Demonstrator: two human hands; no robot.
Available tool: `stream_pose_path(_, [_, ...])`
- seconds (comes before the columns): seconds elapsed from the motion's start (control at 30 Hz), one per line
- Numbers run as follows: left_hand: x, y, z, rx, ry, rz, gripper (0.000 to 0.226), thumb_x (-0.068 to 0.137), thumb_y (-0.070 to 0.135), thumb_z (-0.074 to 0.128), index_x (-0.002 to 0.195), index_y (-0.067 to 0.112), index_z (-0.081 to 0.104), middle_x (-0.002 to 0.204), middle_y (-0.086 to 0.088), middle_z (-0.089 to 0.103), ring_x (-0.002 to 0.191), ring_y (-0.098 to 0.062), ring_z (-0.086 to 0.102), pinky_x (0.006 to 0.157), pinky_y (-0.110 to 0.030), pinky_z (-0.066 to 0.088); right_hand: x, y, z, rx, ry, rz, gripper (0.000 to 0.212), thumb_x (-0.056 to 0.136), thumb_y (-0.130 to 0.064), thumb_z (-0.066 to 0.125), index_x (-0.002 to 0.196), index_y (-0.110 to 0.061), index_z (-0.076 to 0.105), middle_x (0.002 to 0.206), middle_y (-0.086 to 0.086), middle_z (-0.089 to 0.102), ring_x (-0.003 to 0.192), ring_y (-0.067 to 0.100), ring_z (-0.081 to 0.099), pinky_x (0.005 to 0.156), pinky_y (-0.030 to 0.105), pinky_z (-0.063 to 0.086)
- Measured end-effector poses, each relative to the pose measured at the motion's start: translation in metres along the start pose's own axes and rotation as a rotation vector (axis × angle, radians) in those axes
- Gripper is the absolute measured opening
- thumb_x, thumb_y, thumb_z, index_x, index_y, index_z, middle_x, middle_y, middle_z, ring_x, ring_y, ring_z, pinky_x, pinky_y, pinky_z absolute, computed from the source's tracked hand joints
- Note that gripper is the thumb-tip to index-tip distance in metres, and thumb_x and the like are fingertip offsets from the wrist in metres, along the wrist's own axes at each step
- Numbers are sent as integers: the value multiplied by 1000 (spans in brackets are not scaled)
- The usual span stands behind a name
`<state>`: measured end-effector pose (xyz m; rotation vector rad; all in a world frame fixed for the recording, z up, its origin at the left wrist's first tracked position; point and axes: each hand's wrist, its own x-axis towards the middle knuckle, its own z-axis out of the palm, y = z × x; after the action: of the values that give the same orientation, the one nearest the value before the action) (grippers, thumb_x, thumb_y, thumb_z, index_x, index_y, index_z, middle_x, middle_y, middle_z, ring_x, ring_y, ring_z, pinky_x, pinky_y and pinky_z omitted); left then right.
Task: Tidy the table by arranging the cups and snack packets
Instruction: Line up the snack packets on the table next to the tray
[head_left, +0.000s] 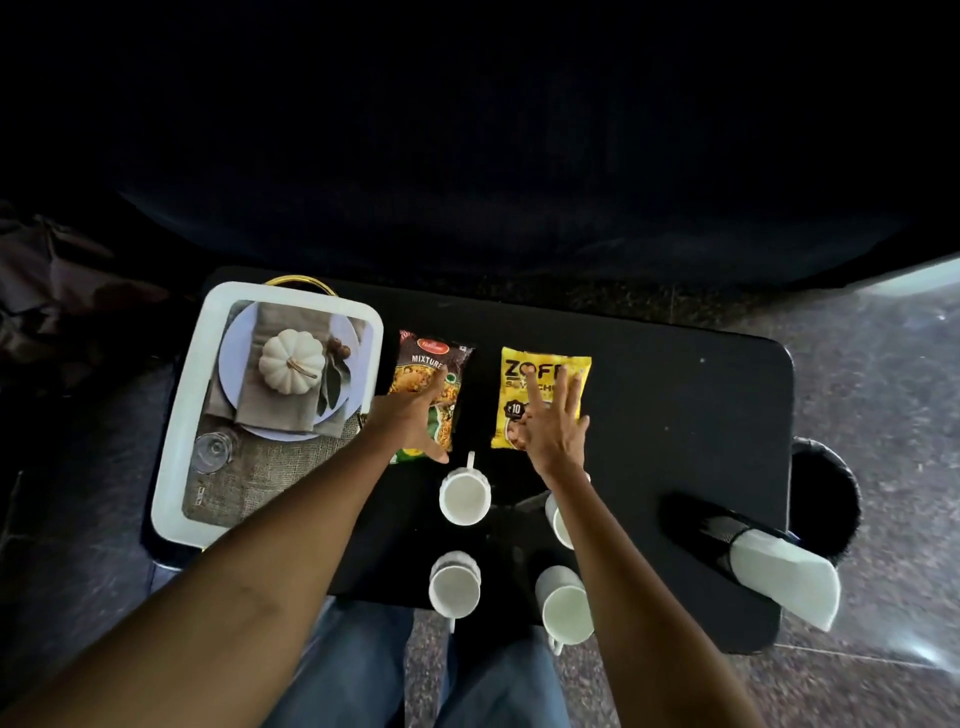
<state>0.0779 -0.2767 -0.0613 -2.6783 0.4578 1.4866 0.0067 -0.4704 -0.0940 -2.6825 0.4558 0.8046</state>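
Two snack packets lie flat side by side on the black table (675, 415): a dark "Mixture" packet (423, 371) on the left and a yellow packet (540, 374) on the right. My left hand (410, 421) rests open, fingers spread, on the lower part of the Mixture packet. My right hand (553, 431) lies flat and open on the yellow packet. Several white cups stand nearer me: one (464, 498) with its handle pointing away, one (558, 519) partly hidden under my right forearm, and two at the front edge (453, 584) (565, 605).
A white-rimmed tray (174, 431) with a printed pumpkin place setting lies at the table's left. A black mesh holder (711, 530) with white napkins lies tipped at the right front. A black bin (823, 493) stands beside the table's right edge. My jeans show below.
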Motion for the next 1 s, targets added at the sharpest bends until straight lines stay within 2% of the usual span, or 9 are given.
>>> stream_pose_path(0.17, [10, -2, 5, -43, 30, 40, 139, 61, 56, 79, 145, 26, -28, 151, -10, 39, 136, -34, 41, 114, -58, 20, 5, -2, 11, -64, -20, 2, 84, 91, -37, 53, 150, -27, -5, 157, 19, -15, 144, 40, -14, 108, 60, 34])
stream_pose_path(0.33, [14, -4, 6, -52, 45, 57, 141, 61, 58, 78, 144, 25, -32, 152, -12, 37, 137, -36, 39, 114, -61, 17, 14, -7, 7, -89, -81, 0, 85, 92, -45, 47, 149, -24, -12, 156, 19, -22, 143, 41, -19, 107, 64, 31])
stream_pose_path(0.53, [-7, 0, 7, -248, 84, 28, 138, 60, 61, 77, 145, 31, -27, 154, -11, 33, 137, -35, 40, 114, -54, 27, 1, -20, -19, -139, -30, -14, 76, 94, -48, 40, 151, -23, -4, 158, 19, -13, 145, 36, -16, 106, 72, -3])
stream_pose_path(0.63, [-19, 3, 6, -639, 117, -92, 126, 63, 58, 77, 151, 30, -9, 154, -10, 35, 136, -31, 42, 109, -39, 37, -12, -29, -27, 156, 31, -80, 67, 97, -47, 37, 151, -17, 9, 158, 17, 12, 146, 36, 12, 113, 62, 12])
stream_pose_path(0.73, [-27, 16, 0, -1139, 146, -286, 113, 64, 56, 77, 150, 15, 17, 154, -14, 31, 140, -31, 35, 110, -37, 35, -26, -28, -34, 747, -189, -58, 73, 92, -46, 52, 148, -15, 19, 138, 15, 52, 128, 30, 49, 107, 51, 39])
stream_pose_path(0.8, [-29, 35, -5, -1386, 123, -315, 101, 68, 59, 71, 145, 8, 30, 153, -15, 33, 140, -30, 34, 110, -38, 32, -32, -22, -44, 942, -358, -8, 71, 85, -35, 67, 142, -12, 32, 119, 10, 66, 112, 22, 61, 93, 40, 51])
stream_pose_path(0.9, [-29, 81, -12, -1580, 107, -254, 89, 79, 55, 63, 143, 4, 31, 152, -14, 33, 143, -28, 28, 116, -44, 22, -37, -3, -54, 1027, -343, -81, 21, 79, -18, 75, 97, -19, 64, 75, -13, 69, 68, -3, 62, 59, 13, 46])
stream_pose_path(0.93, [-28, 94, -15, -1620, 105, -239, 88, 80, 54, 63, 144, 4, 28, 152, -14, 34, 142, -28, 29, 115, -44, 23, -38, 3, -59, 1062, -320, -85, 14, 79, -18, 75, 85, -22, 64, 68, -14, 66, 62, -3, 60, 57, 14, 44])
stream_pose_path(1.0, [-26, 119, -21, -1676, 58, -184, 84, 82, 54, 60, 144, 5, 31, 144, -14, 44, 131, -25, 44, 105, -39, 37, -39, 21, -70, 1142, -312, -38, 16, 78, -22, 75, 90, -19, 65, 80, -6, 68, 74, 9, 65, 67, 22, 50])
